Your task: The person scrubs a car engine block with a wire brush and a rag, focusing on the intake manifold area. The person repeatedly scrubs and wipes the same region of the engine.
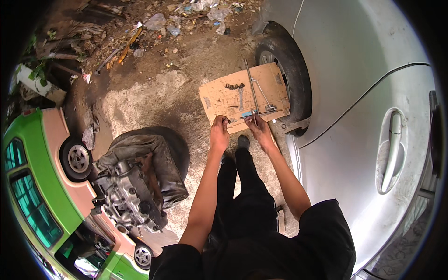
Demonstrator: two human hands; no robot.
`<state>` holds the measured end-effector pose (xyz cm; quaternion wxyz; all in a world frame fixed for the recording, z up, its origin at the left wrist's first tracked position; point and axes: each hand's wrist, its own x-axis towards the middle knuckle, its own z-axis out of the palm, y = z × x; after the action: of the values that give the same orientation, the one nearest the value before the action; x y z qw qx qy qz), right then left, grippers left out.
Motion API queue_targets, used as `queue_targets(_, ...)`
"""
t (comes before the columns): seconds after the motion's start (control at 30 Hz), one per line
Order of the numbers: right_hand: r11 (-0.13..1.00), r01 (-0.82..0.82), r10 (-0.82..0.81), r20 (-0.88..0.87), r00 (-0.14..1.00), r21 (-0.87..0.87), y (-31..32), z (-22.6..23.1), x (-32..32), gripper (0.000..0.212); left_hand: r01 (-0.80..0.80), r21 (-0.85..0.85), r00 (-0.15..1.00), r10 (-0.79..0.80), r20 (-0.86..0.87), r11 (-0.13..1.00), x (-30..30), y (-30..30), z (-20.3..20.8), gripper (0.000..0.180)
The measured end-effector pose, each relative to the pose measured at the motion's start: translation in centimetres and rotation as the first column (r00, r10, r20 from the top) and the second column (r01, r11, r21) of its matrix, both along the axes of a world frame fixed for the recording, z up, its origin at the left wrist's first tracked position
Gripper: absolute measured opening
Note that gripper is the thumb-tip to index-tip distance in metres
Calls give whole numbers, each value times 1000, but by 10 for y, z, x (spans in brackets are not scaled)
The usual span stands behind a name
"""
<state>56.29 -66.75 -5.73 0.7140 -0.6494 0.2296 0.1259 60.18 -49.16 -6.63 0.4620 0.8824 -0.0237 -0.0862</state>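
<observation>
My left hand (219,134) is closed, its fingertips pinching a small dark part (228,121) too small to name. To its right, my right hand (260,131) is closed on a slender metal tool (254,115) whose kind I cannot make out. Both hands are over the near side of a flat cardboard sheet (214,100). On the cardboard lie a spanner (241,99), a row of small dark parts (234,86), a long metal bar (251,81) and a bent metal rod tool (264,94). A small blue item (246,114) is just beyond my right fingers.
A silver car (345,116) stands close on the right, its front tyre (298,79) beside the cardboard. At left, an engine (133,193) sits by a dark cover (170,172), near a green and pink vehicle (44,172). Litter (156,22) covers the far ground.
</observation>
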Motion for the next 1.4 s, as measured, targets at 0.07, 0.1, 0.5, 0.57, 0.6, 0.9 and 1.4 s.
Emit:
queue_targets(0.07,998,-59,57,96,994,19,27,30,-15,16,-7,-4,1000,7,-17,1000,-27,14,40,9)
queue_targets(0.1,996,-87,83,146,986,22,41,42,-23,17,-6,-17,1000,6,12,1000,-40,21,58,9)
queue_targets(0.5,979,-201,203,174,963,-30,185,108,-191,13,-16,-179,998,26,54,984,-233,166,121,9)
queue_targets(0.57,990,-141,141,156,978,-14,209,110,-225,16,0,-229,1000,1,4,974,-258,196,115,8)
queue_targets(0.6,994,-109,109,143,984,-4,225,110,-243,16,25,-286,999,-13,41,958,-270,213,113,9)
queue_targets(0.9,992,97,-106,129,986,79,329,144,-368,20,63,-298,995,-36,97,952,-378,337,124,17)
queue_targets(1.4,968,221,-236,124,964,121,490,124,-488,23,236,-262,971,-217,100,936,-468,510,129,23)
